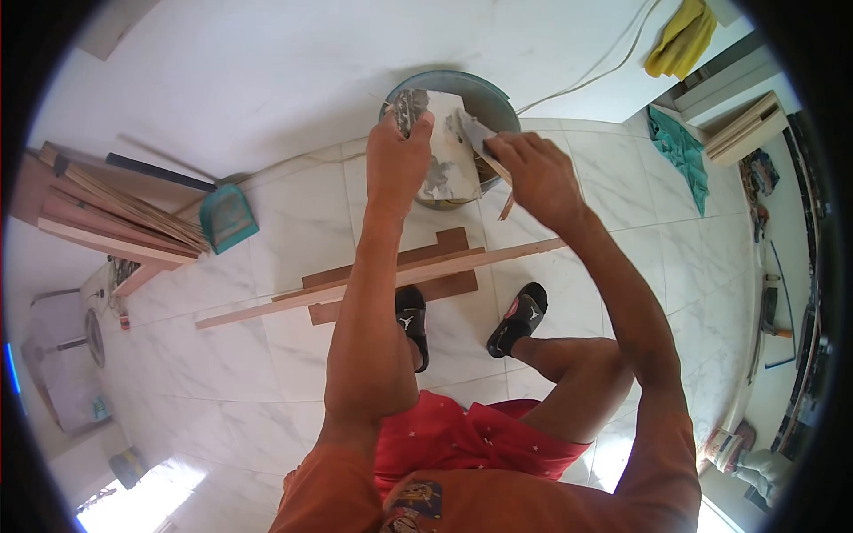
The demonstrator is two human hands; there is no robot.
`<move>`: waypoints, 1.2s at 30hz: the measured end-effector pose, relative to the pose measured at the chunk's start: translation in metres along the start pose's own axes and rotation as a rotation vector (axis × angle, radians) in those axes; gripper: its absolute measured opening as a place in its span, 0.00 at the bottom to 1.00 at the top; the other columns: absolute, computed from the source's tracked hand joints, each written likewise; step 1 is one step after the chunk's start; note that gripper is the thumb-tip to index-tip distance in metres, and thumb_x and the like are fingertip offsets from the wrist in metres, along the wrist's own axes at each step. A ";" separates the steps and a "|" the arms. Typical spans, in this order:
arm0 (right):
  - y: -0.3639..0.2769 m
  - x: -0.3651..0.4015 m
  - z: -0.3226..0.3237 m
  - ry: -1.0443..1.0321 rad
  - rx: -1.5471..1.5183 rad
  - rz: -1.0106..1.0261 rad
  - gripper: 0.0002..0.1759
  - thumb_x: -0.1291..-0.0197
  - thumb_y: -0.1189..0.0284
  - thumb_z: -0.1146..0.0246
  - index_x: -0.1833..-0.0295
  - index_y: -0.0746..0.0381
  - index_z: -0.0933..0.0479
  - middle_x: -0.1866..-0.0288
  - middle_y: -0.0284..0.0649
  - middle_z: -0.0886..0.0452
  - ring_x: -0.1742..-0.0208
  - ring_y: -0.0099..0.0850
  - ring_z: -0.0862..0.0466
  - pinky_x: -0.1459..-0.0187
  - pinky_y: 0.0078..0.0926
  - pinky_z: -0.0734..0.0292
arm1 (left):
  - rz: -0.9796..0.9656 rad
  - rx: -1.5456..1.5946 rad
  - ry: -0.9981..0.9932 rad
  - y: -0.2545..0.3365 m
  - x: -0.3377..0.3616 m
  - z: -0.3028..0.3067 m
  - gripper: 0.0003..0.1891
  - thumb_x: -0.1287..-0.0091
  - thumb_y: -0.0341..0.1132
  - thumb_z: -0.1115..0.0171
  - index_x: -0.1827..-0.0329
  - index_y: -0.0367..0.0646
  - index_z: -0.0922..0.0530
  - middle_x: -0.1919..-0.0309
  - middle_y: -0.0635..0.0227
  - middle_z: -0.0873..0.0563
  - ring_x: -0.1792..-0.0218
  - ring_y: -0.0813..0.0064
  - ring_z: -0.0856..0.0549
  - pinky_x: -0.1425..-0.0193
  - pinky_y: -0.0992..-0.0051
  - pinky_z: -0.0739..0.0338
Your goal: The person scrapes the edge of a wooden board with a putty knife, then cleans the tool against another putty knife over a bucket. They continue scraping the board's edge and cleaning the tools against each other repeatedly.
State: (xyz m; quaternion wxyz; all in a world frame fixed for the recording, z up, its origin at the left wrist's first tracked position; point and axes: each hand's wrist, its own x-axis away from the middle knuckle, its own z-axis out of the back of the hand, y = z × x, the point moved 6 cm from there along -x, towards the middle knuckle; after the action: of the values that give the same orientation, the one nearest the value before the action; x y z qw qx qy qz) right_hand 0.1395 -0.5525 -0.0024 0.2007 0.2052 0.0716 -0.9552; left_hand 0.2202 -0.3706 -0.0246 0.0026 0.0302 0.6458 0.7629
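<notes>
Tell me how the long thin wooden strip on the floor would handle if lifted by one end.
The strip is very long for its thickness, so it would probably sag and whip. It looks light. It rests across darker boards on glossy tile, so a push would likely slide it.

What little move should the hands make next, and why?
Probably the right hand should slide the putty knife down the smeared board. The left hand holds that board over the bucket, and grey paste clings to it.
</notes>
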 end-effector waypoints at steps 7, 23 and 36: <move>0.032 0.000 -0.009 0.046 0.108 -0.023 0.17 0.36 0.78 0.39 0.42 0.58 0.20 0.49 0.38 0.14 0.49 0.40 0.16 0.47 0.39 0.22 | -0.022 -0.051 0.041 0.004 -0.008 0.024 0.14 0.27 0.40 0.37 0.58 0.35 0.17 0.77 0.70 0.19 0.75 0.78 0.25 0.65 0.68 0.26; 0.059 -0.001 -0.078 0.008 -1.824 -1.158 0.28 0.28 0.55 0.34 0.39 0.69 0.23 0.51 0.41 0.15 0.55 0.29 0.13 0.53 0.29 0.14 | 0.528 0.615 -0.431 -0.044 -0.013 -0.036 0.22 0.29 0.39 0.31 0.42 0.27 0.21 0.52 0.57 0.12 0.57 0.68 0.09 0.56 0.67 0.09; 0.069 0.041 -0.017 -0.215 -0.679 -0.727 0.23 0.29 0.56 0.37 0.45 0.67 0.21 0.61 0.46 0.14 0.60 0.34 0.18 0.54 0.36 0.23 | 0.225 0.380 -0.132 -0.042 -0.037 0.004 0.16 0.27 0.39 0.34 0.48 0.33 0.17 0.61 0.65 0.13 0.62 0.76 0.16 0.58 0.72 0.19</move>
State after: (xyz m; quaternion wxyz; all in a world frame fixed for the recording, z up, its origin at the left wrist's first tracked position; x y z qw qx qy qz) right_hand 0.1397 -0.6256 -0.0390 -0.0830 -0.0093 0.4235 -0.9020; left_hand 0.2559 -0.3615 -0.0673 -0.0459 0.1516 0.7689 0.6194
